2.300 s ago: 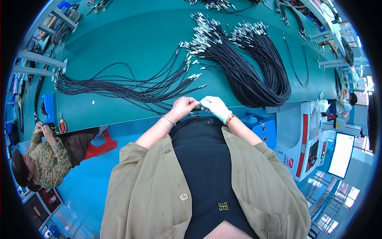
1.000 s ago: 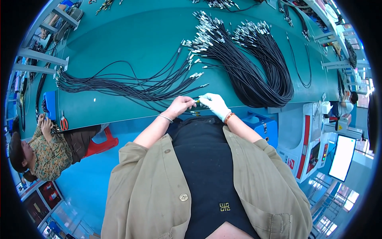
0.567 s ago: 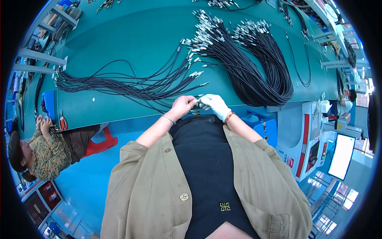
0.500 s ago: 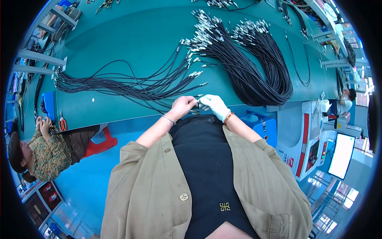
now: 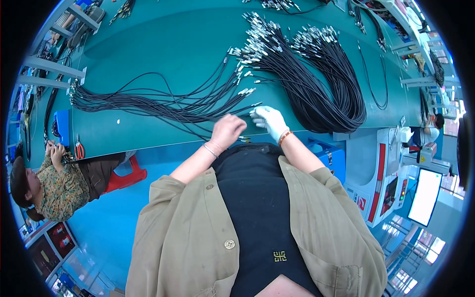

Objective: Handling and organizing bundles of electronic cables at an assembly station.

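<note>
My bare left hand (image 5: 228,130) hovers at the table's near edge, beside the right ends of a loose bundle of thin black cables (image 5: 148,107). Motion smears its bent fingers, and what they hold, if anything, is unclear. To its right, apart from it, is my right hand (image 5: 269,121) in a white glove. Its fingers are curled together; anything in them is too small to make out. One cable's metal tip (image 5: 257,104) lies just beyond the gloved fingers. Below my left hand, small cable ends (image 5: 246,139) show at the table edge.
A thick looped bundle of black cables (image 5: 326,94) with silvery ends lies to the right on the green table (image 5: 188,49). Orange-handled pliers (image 5: 79,149) and a blue device (image 5: 61,129) are at the left edge, near a seated person (image 5: 62,190). A blue bin (image 5: 329,158) stands below right.
My hands, together half a second ago, have come apart. The gloved right hand has moved slightly right and away from the left one; the left has shifted a little up.
</note>
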Motion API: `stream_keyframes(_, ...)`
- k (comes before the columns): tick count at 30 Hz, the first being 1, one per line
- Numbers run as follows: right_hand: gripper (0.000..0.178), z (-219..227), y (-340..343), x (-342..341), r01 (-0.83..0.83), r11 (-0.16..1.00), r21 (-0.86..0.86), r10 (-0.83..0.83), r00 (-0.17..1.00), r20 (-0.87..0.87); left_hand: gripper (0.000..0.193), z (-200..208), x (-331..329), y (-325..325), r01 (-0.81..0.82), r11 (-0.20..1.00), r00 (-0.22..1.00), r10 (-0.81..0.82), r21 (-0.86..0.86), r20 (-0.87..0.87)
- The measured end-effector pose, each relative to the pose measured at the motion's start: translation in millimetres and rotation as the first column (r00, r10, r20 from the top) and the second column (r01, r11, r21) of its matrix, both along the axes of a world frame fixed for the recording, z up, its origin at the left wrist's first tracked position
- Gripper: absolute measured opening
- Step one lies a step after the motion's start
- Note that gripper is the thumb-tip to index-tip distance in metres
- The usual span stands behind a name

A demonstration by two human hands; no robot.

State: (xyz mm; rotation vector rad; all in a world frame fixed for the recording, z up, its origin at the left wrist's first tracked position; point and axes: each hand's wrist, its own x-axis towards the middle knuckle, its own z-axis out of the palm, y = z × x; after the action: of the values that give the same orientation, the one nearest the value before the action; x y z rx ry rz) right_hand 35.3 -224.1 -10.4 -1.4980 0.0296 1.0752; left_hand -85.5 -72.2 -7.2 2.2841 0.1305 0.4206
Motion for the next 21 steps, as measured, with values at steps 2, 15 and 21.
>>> stream_keyframes(2, 0.027, -7, 12, 6, 0.124, 0.980, 0.155, -0.105, 0.987, -0.126, 0.014, -15, -16, -3, 0.172, 0.959, 0.982, -0.150, 0.225, -0.113)
stream_keyframes(15, 0.047, -1, -34, -10, -0.019, 0.994, 0.107, 0.027, 0.997, -0.068, 0.007, -60, -26, -27, 0.151, 0.852, 0.984, -0.079, 0.502, -0.162)
stream_keyframes(21, 0.041, 0, -44, -18, -0.044, 0.999, -0.004, 0.044, 0.998, -0.054, 0.008, -64, -22, -17, 0.230, 0.853, 0.966, -0.141, 0.469, -0.217)
